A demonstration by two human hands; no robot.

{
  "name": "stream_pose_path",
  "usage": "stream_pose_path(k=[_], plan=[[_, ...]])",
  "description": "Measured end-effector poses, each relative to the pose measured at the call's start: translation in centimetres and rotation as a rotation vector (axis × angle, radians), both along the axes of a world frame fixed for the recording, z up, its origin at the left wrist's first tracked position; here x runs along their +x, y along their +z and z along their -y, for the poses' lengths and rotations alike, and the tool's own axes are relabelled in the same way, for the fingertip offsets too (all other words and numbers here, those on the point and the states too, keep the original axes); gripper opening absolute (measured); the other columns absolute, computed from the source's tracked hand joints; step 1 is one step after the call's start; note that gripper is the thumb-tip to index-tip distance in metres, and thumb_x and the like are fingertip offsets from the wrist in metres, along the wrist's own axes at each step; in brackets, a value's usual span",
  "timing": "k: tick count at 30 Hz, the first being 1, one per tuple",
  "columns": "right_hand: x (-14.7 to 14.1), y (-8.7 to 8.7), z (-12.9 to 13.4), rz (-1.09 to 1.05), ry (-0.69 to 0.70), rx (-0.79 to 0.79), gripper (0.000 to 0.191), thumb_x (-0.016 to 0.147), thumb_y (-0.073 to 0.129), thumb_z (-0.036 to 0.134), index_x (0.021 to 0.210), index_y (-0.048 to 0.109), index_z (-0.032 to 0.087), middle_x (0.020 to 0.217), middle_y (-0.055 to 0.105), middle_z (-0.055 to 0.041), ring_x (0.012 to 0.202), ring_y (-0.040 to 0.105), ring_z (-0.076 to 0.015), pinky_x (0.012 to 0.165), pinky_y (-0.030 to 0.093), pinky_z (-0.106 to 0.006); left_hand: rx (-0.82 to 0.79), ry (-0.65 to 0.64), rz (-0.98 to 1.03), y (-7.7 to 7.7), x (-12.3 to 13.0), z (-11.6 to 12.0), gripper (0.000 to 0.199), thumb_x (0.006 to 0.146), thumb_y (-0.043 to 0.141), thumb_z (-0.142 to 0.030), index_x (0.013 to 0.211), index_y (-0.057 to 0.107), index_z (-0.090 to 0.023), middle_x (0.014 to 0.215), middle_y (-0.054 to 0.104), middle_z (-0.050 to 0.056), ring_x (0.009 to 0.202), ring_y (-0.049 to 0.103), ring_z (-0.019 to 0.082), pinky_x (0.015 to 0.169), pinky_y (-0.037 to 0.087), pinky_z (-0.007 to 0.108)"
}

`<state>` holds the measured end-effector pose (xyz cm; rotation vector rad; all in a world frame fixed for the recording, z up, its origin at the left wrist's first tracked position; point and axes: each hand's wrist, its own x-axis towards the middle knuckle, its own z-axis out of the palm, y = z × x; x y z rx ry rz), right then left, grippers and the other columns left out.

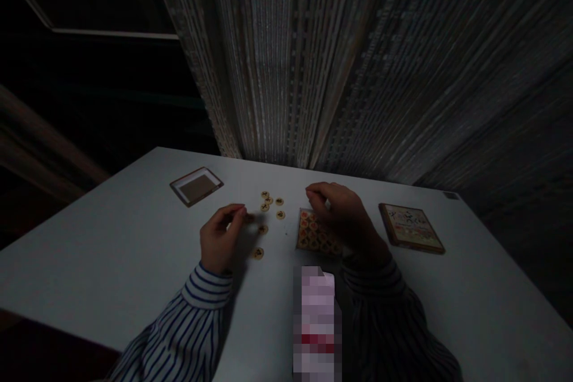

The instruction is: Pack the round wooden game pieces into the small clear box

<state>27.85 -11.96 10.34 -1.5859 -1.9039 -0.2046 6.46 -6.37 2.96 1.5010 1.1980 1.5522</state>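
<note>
My left hand (219, 237) is just above the table, thumb and forefinger brought together; whether anything is between them I cannot make out. Close beyond its fingertips is a round wooden xiangqi piece (249, 219), partly covered. Several more loose pieces lie to its right, among them one piece (258, 253) nearer me and another piece (280, 215) farther off. A shallow box (297, 239) holds rows of xiangqi pieces with red and black characters. Over its right part hangs my right hand (338, 206), fingers closed, their contents hidden; hand and wrist cover some of the rows.
On the white table (134, 239), a framed lid or tray (197, 185) rests at the back left. A flat printed box or lid (412, 227) lies at the right. A pixelated pinkish item (317, 316) is in front of me. Striped curtains (277, 59) hang behind the table.
</note>
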Motion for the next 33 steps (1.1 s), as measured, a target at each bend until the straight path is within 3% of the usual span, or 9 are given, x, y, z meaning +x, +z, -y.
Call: stream_pose_path(k=[10, 15, 20, 28, 33], plan=[[-0.1, -0.3, -0.4, 0.031, 0.001, -0.023, 0.015, 0.082, 0.049, 0.02, 0.084, 0.064, 0.017, 0.078, 0.068, -0.0047, 0.072, 0.06, -0.0175, 0.067, 0.04, -0.028, 0.057, 0.121, 0.041, 2.2, -2.4, -2.1, 0.023, 0.065, 0.067, -0.032, 0.08, 0.066, -0.014, 0.066, 0.067, 0.002, 0.062, 0.063, 0.014, 0.062, 0.054, 0.028], [-0.5, -0.8, -0.5, 0.067, 0.017, -0.065, 0.017, 0.083, 0.049, 0.02, 0.087, 0.064, 0.018, 0.084, 0.069, -0.0053, 0.077, 0.061, -0.018, 0.07, 0.041, -0.028, 0.068, 0.118, 0.051, 2.3, -3.1, -3.3, 0.023, 0.065, 0.067, -0.031, 0.08, 0.066, -0.014, 0.066, 0.066, 0.001, 0.061, 0.062, 0.013, 0.061, 0.053, 0.026], [-0.8, -1.3, -0.7, 0.116, 0.03, -0.097, 0.019, 0.083, 0.047, 0.021, 0.088, 0.065, 0.019, 0.085, 0.07, -0.0053, 0.076, 0.062, -0.018, 0.068, 0.042, -0.029, 0.028, 0.077, -0.076, 0.9, -4.1, -5.6, 0.028, 0.065, 0.066, -0.035, 0.083, 0.067, -0.014, 0.075, 0.068, 0.005, 0.066, 0.063, 0.015, 0.067, 0.052, 0.029], [-1.9, -1.3, -1.0, 0.042, 0.073, -0.029, 0.022, 0.083, 0.043, 0.02, 0.082, 0.065, 0.019, 0.077, 0.069, -0.0059, 0.069, 0.062, -0.0177, 0.064, 0.046, -0.029, 0.013, 0.102, -0.279, -2.9, -5.6, -7.3, 0.032, 0.071, 0.056, -0.039, 0.087, 0.066, -0.013, 0.079, 0.069, 0.008, 0.065, 0.061, 0.016, 0.063, 0.051, 0.029], [-2.9, -1.8, -1.6, 0.02, 0.123, -0.056, 0.025, 0.084, 0.041, 0.021, 0.08, 0.065, 0.02, 0.078, 0.069, -0.0058, 0.067, 0.062, -0.0176, 0.062, 0.047, -0.029, 0.056, 0.082, -0.46, -4.6, -6.0, -7.7, 0.03, 0.071, 0.056, -0.035, 0.093, 0.065, -0.016, 0.089, 0.069, 0.009, 0.082, 0.063, 0.02, 0.078, 0.05, 0.034]])
